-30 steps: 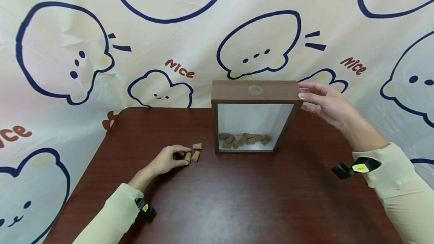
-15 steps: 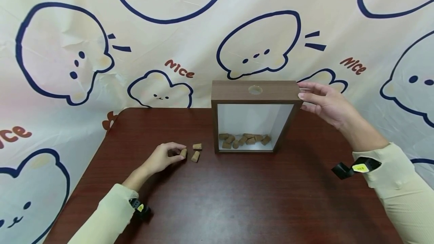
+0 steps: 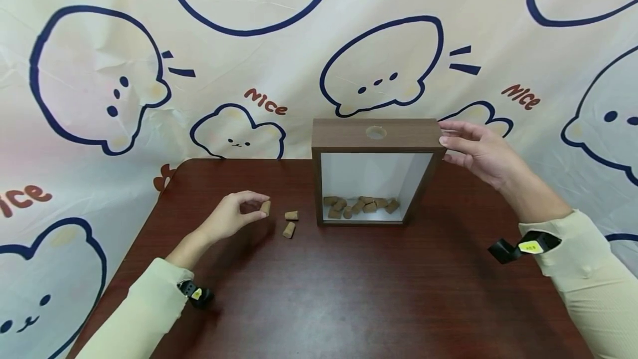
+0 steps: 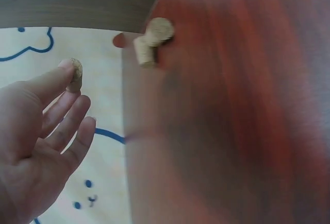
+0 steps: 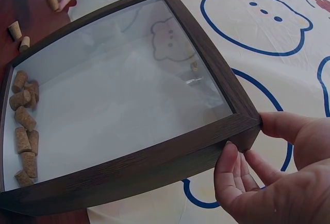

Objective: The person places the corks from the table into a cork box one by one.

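Note:
My left hand (image 3: 230,215) pinches a cork (image 3: 266,207) between thumb and fingertips, raised over the table left of the box. In the left wrist view that cork (image 4: 76,75) shows at the thumb tip, the other fingers loosely bent. Two more corks (image 3: 289,230) lie on the table between this hand and the box. The wooden box (image 3: 344,134) stands upright, with a clear front and a round hole (image 3: 376,132) in its top. Several corks (image 3: 369,208) lie at its bottom. My right hand (image 3: 480,151) grips the box's upper right corner, thumb in front.
The dark red-brown table (image 3: 319,292) carries the box near its back edge. Behind it hangs a pale cloth (image 3: 279,65) printed with blue-outlined cartoon figures. Each sleeve has a black wrist device (image 3: 538,244) near the cuff.
My left hand has taken up one of the three loose corks and moved it up and to the left, off the table. My right hand and the box have stayed in place.

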`<state>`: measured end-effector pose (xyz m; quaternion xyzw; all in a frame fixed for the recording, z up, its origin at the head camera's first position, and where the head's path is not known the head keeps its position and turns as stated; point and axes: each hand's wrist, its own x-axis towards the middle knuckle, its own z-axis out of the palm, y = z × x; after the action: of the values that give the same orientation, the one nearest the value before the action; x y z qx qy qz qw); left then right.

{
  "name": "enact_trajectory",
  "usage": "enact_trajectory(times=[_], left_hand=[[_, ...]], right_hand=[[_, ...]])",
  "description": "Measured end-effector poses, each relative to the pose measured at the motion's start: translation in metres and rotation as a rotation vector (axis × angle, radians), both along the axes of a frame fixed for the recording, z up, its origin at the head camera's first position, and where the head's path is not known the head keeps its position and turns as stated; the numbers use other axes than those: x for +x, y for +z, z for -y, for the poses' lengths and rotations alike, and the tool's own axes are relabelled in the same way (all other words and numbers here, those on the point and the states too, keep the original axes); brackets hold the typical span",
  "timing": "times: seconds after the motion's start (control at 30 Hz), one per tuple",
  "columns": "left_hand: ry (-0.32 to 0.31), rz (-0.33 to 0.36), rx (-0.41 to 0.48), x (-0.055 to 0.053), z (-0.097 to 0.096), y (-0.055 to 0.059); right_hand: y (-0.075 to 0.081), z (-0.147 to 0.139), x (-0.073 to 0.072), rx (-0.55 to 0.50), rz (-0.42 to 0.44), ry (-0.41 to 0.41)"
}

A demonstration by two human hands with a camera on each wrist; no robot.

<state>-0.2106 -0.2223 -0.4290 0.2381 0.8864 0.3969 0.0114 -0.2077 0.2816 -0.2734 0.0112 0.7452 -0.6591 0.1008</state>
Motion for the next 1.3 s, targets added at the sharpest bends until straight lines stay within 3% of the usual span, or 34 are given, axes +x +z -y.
enact_trajectory(times=[0.23,0.5,0.93,1.13,1.3], left_hand=[[-0.009,-0.024,-0.018,-0.005,-0.004,0.035],[-0.008,-0.101,-0.031,-0.012,-0.012,0.074],[-0.084,-0.248,0.014,-0.022,-0.042,0.141],[-0.138,-0.271,0.018,-0.026,-0.066,0.163],[-0.206,-0.291,0.071,-0.027,-0.086,0.173]], right_hand=[[0.000,0.000,0.000,0.004,0.004,0.003],[0.000,0.000,0.000,0.011,0.005,-0.002],[0.000,-0.002,0.001,0.003,0.003,-0.011],[0.000,-0.002,0.001,0.007,0.003,-0.004],[0.000,-0.001,0.001,-0.018,0.007,-0.001]])
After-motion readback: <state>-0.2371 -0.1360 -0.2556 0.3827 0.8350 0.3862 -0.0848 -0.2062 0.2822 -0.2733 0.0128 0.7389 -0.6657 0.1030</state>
